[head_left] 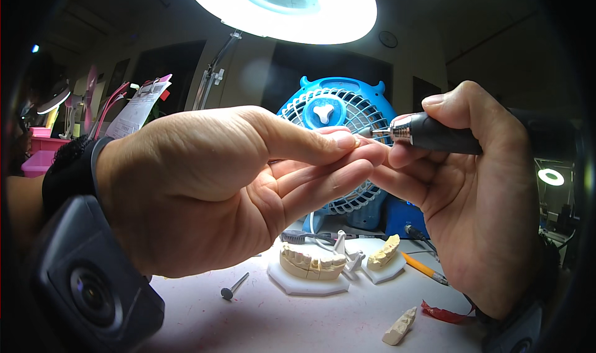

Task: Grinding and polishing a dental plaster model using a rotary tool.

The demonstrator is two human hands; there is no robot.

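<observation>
My left hand (211, 179) is raised, palm side toward me, with thumb and index fingertip pinched together. Whatever sits in that pinch is nearly hidden; only a tiny pale speck shows at the fingertips. Opposite it, my right hand (481, 210) grips a black rotary handpiece (444, 134) with a silver nose. The handpiece points left, and its grey pointed bur (366, 132) lies right at the left fingertips; whether it touches is unclear. Fingers of both hands meet below the bur. Beneath the hands, a cream dental model (312, 263) stands on a white base plate (304, 286).
Beside the model lie a smaller dental model (383, 252), an orange pencil-like tool (425, 268) and a brush (293, 236). Nearer are a loose tooth die (400, 326), a red strip (444, 314) and a disc-tipped bur (233, 286). Behind stands a blue fan (372, 92); a ring lamp (347, 18) hangs above.
</observation>
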